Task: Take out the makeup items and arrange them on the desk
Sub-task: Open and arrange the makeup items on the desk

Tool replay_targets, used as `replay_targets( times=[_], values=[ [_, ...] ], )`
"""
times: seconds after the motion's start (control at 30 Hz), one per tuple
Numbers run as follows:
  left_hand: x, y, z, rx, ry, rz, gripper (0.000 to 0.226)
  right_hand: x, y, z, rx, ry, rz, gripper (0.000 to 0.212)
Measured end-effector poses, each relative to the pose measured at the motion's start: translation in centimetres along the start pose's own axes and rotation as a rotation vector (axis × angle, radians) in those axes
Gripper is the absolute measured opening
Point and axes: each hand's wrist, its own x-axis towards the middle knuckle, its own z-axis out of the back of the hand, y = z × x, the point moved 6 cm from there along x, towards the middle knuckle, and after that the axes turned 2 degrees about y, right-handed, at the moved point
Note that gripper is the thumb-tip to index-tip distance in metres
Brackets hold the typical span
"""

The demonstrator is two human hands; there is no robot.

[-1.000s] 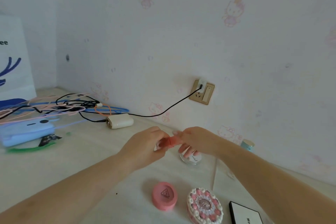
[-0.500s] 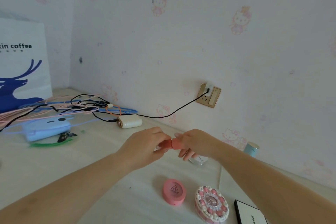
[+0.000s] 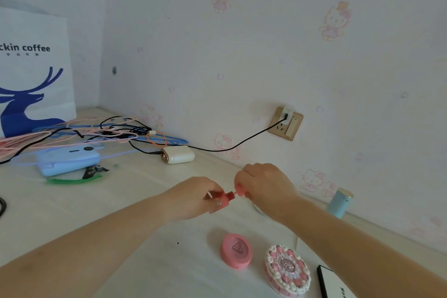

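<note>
The left hand [image 3: 193,197] curls its fingers round the pink body of a small lip tint tube [image 3: 221,202], held above the desk [image 3: 101,203]; the right hand [image 3: 263,184] pinches the tube's pink cap [image 3: 240,191], which stands a little apart from the body, with a narrow red neck showing between the two; both hands meet over the middle of the desk, near the wall. On the desk just in front of the hands lie one round pink compact [image 3: 236,253], one round cake-shaped case [image 3: 287,271] trimmed in pink and white just beside it to the right, and one black-edged flat box [image 3: 332,283] cut by the lower frame edge; one pale blue cylinder [image 3: 339,202] stands upright against the wall beyond the right forearm; a round thing under the right wrist is mostly hidden. Farther left sit one white charging case [image 3: 178,155], one light blue power bank [image 3: 69,161], a tangle of cables [image 3: 96,132] and one white paper bag [image 3: 31,72].
</note>
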Motion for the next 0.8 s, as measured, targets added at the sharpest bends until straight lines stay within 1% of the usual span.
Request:
replay_targets(
  times=[0.1,0.17,0.23,0.3,0.37,0.47,0.53,0.67,0.8],
  values=[
    [0.0,1.3,-0.2,-0.080,0.014,0.048,0.022,-0.5,-0.8,-0.6,0.041,-0.028,-0.038,0.034],
    [0.1,1.9,-0.5,-0.091,0.010,0.061,0.019,-0.8,-1.6,-1.1,0.032,-0.012,-0.084,0.029],
    [0.1,2.5,-0.6,-0.127,-0.012,0.088,0.014,-1.1,-2.3,-1.6,0.077,0.032,-0.157,0.019],
    [0.3,3.2,-0.8,-0.200,-0.060,0.129,0.017,-1.4,-3.3,-2.3,0.247,0.073,-0.298,0.014],
    [0.5,3.8,-1.0,-0.302,-0.108,0.173,0.013,-2.0,-4.2,-3.6,0.533,0.090,-0.501,0.018],
    [1.3,4.5,-1.3,-0.408,-0.207,0.220,0.008,-2.1,-4.9,-6.9,0.910,0.053,-0.740,0.022],
    [2.1,5.0,-1.7,-0.466,-0.261,0.254,0.013,-1.8,-5.1,-9.0,1.094,-0.005,-0.856,0.023],
    [3.5,6.4,-2.4,-0.543,-0.334,0.313,0.012,-1.0,-4.8,-12.1,1.302,-0.094,-1.029,0.022],
    [5.2,7.3,-2.2,-0.542,-0.379,0.346,0.010,-0.4,-4.6,-14.8,1.279,-0.051,-1.104,0.022]
  ],
)
